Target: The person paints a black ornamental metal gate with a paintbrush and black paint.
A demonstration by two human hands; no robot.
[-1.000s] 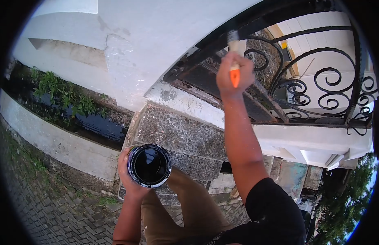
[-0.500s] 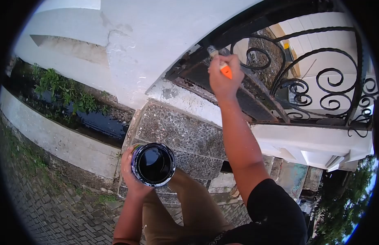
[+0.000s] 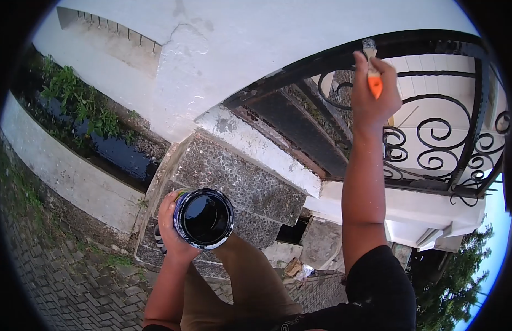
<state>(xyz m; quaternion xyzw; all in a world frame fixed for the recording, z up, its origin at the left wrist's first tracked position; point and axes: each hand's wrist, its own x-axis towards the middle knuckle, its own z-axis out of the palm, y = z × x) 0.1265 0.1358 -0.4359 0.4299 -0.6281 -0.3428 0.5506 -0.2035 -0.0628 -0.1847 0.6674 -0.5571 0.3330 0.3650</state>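
In my right hand (image 3: 375,99) is a paintbrush (image 3: 374,83) with an orange-tipped handle. Its bristles, dark with paint, are at the black frame of a metal gate (image 3: 402,44), by the white wall. Scrolled black ironwork (image 3: 435,132) fills the gate beside my forearm. Lower down, my left hand (image 3: 172,227) is wrapped round the side of an open paint can (image 3: 204,218). Glossy black paint lies inside the can, and its rim is smeared. The fingers behind the can are partly hidden.
A white wall (image 3: 223,49) borders the gate. Pebbled stone steps (image 3: 239,171) lie below it. On the left, a water-filled ditch (image 3: 121,157) with green plants (image 3: 79,102) runs behind a concrete curb (image 3: 74,165). Brick paving (image 3: 85,281) spreads at lower left.
My right hand has moved right and slightly up along the gate frame with the paintbrush. The can in my left hand has shifted only slightly. The view has turned a little.
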